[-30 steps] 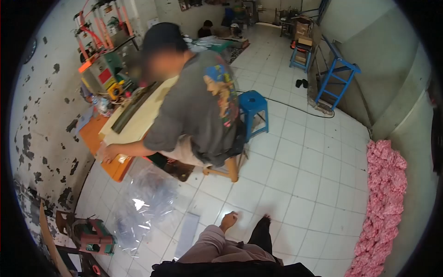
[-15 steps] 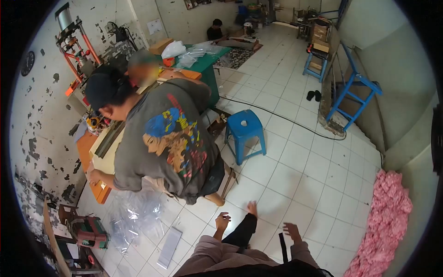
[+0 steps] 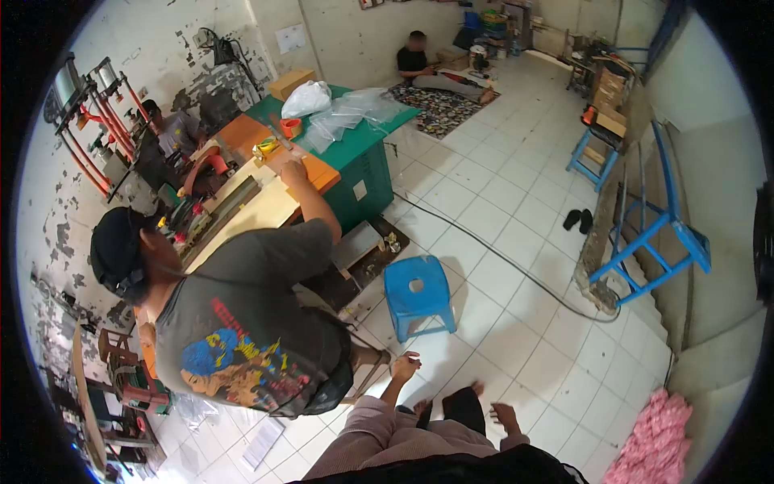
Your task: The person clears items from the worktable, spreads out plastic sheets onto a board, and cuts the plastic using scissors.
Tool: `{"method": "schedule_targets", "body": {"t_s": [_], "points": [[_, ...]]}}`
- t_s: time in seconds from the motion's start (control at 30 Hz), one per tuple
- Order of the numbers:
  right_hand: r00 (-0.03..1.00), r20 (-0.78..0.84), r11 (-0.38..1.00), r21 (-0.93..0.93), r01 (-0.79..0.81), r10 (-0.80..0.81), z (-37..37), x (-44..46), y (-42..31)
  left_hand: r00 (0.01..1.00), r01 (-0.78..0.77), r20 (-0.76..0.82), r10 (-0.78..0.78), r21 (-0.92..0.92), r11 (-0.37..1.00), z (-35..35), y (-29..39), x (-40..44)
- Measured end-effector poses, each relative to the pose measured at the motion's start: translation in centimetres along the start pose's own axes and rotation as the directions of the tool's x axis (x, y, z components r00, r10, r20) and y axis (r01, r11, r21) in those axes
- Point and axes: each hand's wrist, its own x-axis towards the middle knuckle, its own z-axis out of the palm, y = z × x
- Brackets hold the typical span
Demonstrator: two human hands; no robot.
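Left hand (image 3: pixel 405 367) near blue stool (image 3: pixel 418 302)

No text can be read with certainty. Red lettering (image 3: pixel 230 316) runs across the back of a dark grey shirt (image 3: pixel 274 294), too small to spell out; a white label (image 3: pixel 359 190) below the green table's (image 3: pixel 376 171) edge and a paper sheet (image 3: pixel 291 39) on the wall (image 3: pixel 334 60) are likewise illegible.
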Motion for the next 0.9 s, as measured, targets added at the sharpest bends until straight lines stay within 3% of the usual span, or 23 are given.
{"method": "schedule_targets", "body": {"t_s": [0.17, 0.2, 0.23, 0.3, 0.33, 0.37, 0.43, 0.5, 0.57, 0.6, 0.63, 0.67, 0.7, 0.8, 0.87, 0.9], "points": [[0.980, -0.002, 0.979, -0.039, -0.200, 0.200, -10.0, 7.4, -2.9, 0.997, 0.073, 0.023, -0.078, 0.144, 0.987, 4.8, 0.8, 9.9], [0.979, 0.025, 0.978, -0.057, -0.201, 0.203, -11.5, 9.0, -4.5, 0.985, 0.174, 0.000, -0.175, 0.082, 0.981, 5.8, 0.1, 11.9], [0.979, 0.045, 0.977, -0.088, -0.196, 0.200, -13.4, 10.9, -6.7, 0.979, 0.203, -0.056, -0.196, 0.245, 0.948, 6.9, 0.1, 14.6], [0.975, 0.093, 0.973, -0.136, -0.186, 0.200, -16.5, 14.0, -11.5, 0.936, 0.347, -0.113, -0.334, 0.128, 0.929, 7.2, 5.0, 16.9], [0.973, 0.108, 0.968, -0.166, -0.186, 0.205, -18.2, 15.9, -14.2, 0.929, 0.331, -0.154, -0.337, -0.061, 0.942, 7.7, 7.6, 17.8], [0.969, 0.127, 0.964, -0.190, -0.188, 0.214, -19.4, 17.8, -17.2, 0.950, 0.280, -0.152, -0.273, 0.025, 0.960, 8.3, 8.6, 20.2], [0.961, 0.157, 0.951, -0.250, -0.183, 0.226, -22.0, 22.6, -23.6, 0.959, 0.179, -0.214, -0.187, -0.054, 0.982, 8.5, 13.8, 22.8], [0.953, 0.232, 0.943, -0.312, -0.116, 0.194, -23.7, 28.2, -29.8, 0.942, 0.094, -0.299, -0.155, -0.209, 0.973, 7.7, 19.3, 24.5], [0.834, 0.527, 0.906, -0.255, 0.338, -0.163, -25.1, 37.6, -35.6, 0.894, 0.021, -0.429, -0.128, -0.246, 0.969, 6.8, 20.9, 27.3], [0.765, 0.600, 0.859, -0.242, 0.451, -0.233, -24.0, 42.1, -39.9, 0.869, -0.010, -0.474, -0.142, -0.303, 0.953, 4.9, 23.5, 27.8], [0.790, 0.610, 0.965, -0.164, 0.205, -0.065, -22.2, 47.0, -44.8, 0.842, -0.047, -0.517, -0.152, -0.352, 0.935, 3.1, 25.2, 28.8], [0.889, 0.403, 0.785, -0.470, 0.404, -0.216, -17.2, 41.7, -53.5, 0.814, -0.108, -0.559, -0.156, -0.410, 0.905, 1.9, 24.6, 30.8], [0.908, 0.359, 0.659, -0.633, 0.407, -0.216, -13.6, 43.8, -58.4, 0.761, -0.169, -0.626, -0.170, -0.446, 0.879, 0.5, 25.0, 32.3], [0.686, 0.589, 0.492, -0.485, 0.723, -0.426, -3.7, 43.5, -71.9, 0.571, -0.423, -0.804, -0.167, -0.463, 0.779, -5.5, 27.1, 38.6], [0.496, 0.725, 0.396, -0.326, 0.858, -0.478, 2.6, 43.8, -78.4, 0.425, -0.486, -0.880, -0.210, -0.418, 0.767, -11.5, 31.4, 42.5], [0.447, 0.788, 0.352, -0.311, 0.883, -0.425, 5.8, 42.1, -82.4, 0.328, -0.470, -0.924, -0.197, -0.341, 0.814, -14.2, 33.0, 44.0]]}}
